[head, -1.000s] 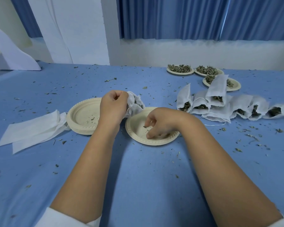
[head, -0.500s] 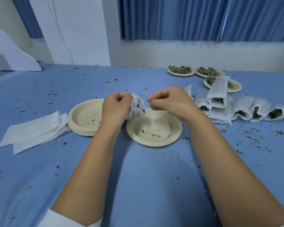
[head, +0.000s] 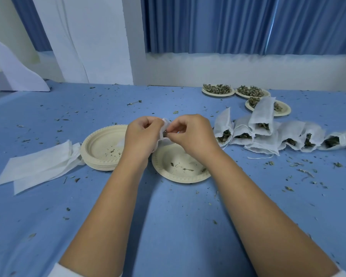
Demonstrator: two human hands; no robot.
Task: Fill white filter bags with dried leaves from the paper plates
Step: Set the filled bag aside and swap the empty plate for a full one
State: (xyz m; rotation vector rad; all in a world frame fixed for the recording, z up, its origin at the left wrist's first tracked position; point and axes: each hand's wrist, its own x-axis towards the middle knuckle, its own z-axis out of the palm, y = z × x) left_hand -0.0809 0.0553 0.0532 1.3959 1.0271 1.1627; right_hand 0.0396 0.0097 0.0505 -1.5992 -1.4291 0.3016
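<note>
Well out to the left of the left hand lie the flat empty bags, and just beside that hand, partly under its wrist, sits the stack of used plates. The left hand is closed round the filter bag, fingers curled with the cloth bunched in the fist and only the mouth poking out on its right. The right hand meets it there, thumb and fingertips pinched tight at the opening, on what looks to me like a pinch of dried leaves, though I can't separate what is in the fingers from what is already in the bag. Both hands hover above the far rim of the near-empty plate, which is sensible: anything dropped lands there and not on the cloth. To do this well, I'd say the left hand should ease its grip so the mouth gapes, and the right should push the pinch well inside before letting go. The bag's mouth faces the right hand and a little upward; its length seems to run sideways from the left palm, but it is too crumpled to be sure. To the right of the right hand lie the filled bags, with the heaped plates beyond.
</note>
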